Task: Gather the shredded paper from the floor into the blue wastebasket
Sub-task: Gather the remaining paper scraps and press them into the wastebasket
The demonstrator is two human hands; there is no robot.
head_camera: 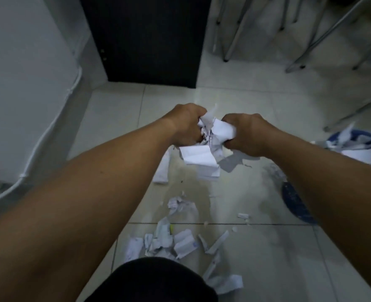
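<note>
Both hands are up over the floor, and between them sits a bundle of paper (pixel 206 140): the left hand (pixel 185 124) has its fingers curled tight into one side, the right hand (pixel 246 132) clamps the other, knuckles up, scraps bulging out between them and one folded sheet hanging below. Off to the right edge, partly behind the right forearm, there's the blue wastebasket (pixel 354 138), and it already has white paper poking above its rim, so some of the job looks done. Plenty left, though: a cluster of scraps (pixel 169 243) lies on the tiles near the person's dark-clothed knee, more strips (pixel 223 282) trail toward the bottom, and a long piece (pixel 161 171) rests just under the hands. I'd call it roughly midway. The bundle has no clear long axis, being a crumpled wad; its hanging sheet points down and slightly right. The basket is well apart from the wad.
</note>
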